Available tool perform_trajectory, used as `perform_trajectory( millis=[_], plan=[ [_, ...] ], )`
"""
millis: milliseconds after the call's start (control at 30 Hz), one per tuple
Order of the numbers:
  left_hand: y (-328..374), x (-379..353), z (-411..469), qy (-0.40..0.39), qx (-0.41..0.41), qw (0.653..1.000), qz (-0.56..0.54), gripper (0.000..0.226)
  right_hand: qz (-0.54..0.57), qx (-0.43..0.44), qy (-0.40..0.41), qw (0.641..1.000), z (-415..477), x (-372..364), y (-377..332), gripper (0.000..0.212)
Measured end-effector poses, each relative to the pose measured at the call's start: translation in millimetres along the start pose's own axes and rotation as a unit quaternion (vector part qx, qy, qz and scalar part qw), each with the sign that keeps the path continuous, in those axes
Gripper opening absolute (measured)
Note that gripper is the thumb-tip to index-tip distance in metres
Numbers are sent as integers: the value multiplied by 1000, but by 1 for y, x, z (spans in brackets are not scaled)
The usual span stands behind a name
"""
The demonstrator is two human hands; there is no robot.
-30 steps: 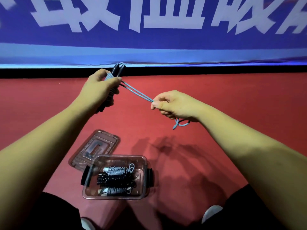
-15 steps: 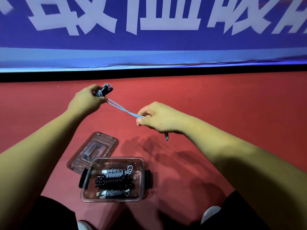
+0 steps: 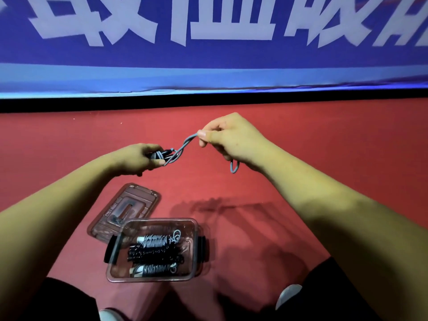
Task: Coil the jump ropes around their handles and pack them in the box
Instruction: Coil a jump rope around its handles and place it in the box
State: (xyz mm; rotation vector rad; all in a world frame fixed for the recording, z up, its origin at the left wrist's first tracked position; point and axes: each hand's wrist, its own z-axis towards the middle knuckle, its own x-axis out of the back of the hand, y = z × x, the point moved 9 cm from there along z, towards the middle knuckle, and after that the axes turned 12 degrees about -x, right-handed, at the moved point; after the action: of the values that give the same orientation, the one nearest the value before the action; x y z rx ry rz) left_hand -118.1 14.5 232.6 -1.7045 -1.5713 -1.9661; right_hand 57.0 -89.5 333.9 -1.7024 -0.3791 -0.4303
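Right hand [image 3: 231,137] raised rope [image 3: 183,148]; red floor [image 3: 324,147], blue banner [image 3: 208,56] behind.

Left hand [image 3: 136,159]: dropped lower, handles [image 3: 162,154] now pointing right.
Right hand [image 3: 231,137]: risen above the left.
Grey rope [image 3: 183,148]: span shorter, crossed into a loop.

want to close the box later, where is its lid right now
In the head view the clear rectangular plastic lid lies flat on the red floor, left of centre, by the far-left corner of the open clear plastic box.
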Motion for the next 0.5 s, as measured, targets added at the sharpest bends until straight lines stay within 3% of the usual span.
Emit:
perform_trajectory(
  millis=[100,400,500],
  plan=[
    [6,-7,-3,15,8,995,-97,14,43,1,17,999,1,17,2,28],
    [25,-16,-5,30,2,990,-136,42,106,-10,12,994,1,31,8,29],
    [27,-17,-6,19,8,987,-160,28,103,-2,35,994,2,37,10,29]
  ],
)
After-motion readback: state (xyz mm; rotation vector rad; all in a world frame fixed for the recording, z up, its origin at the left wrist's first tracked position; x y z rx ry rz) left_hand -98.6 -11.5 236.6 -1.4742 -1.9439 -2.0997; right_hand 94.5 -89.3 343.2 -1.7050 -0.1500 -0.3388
